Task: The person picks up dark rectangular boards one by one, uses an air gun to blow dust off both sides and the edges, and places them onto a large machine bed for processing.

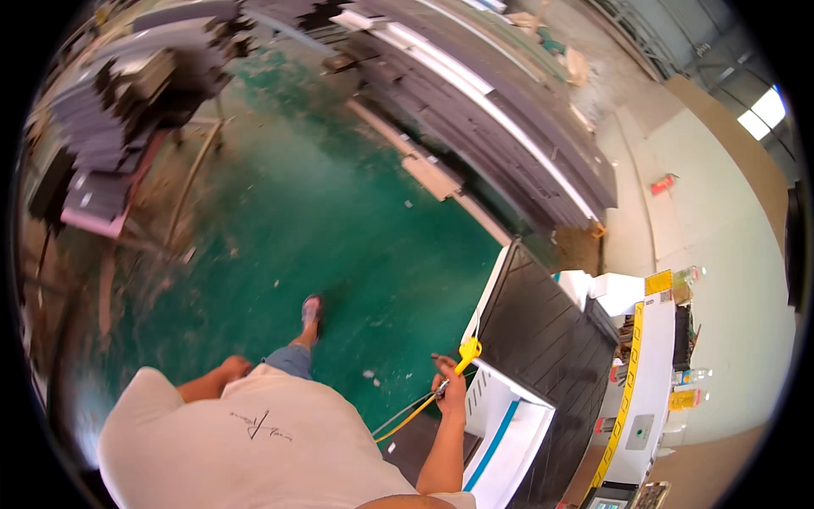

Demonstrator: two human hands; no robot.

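Yellow nozzle (468, 349) with one hose (407, 416) sits gripped in the right hand (451, 392), poking up past the fingers, right beside one dark panel (543, 331). Left hand (233, 368) hangs by the hip; can't tell its grip.

The left hand (233, 368) is half hidden behind the person's shirt (246, 441).
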